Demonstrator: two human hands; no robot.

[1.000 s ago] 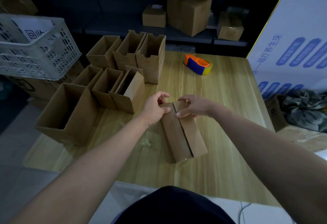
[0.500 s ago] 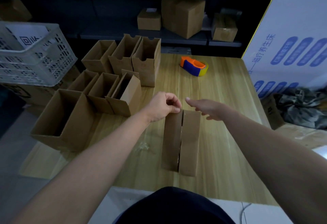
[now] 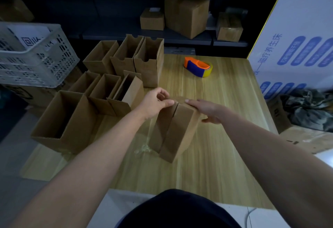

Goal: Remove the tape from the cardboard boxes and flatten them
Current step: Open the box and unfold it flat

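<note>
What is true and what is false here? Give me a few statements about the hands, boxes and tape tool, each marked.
1. The left hand pinches the far end of the closed box. True.
2. The right hand holds the tape dispenser. False: it lies flat on the closed box; the dispenser sits alone farther back.
3. Several open boxes stand on the left part of the table. True.
4. The white crate sits on the table. False: it stands beside it, at the left.

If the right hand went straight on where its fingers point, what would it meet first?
Probably the left hand, pinching the box top just ahead of the right hand; depth unclear.
</note>
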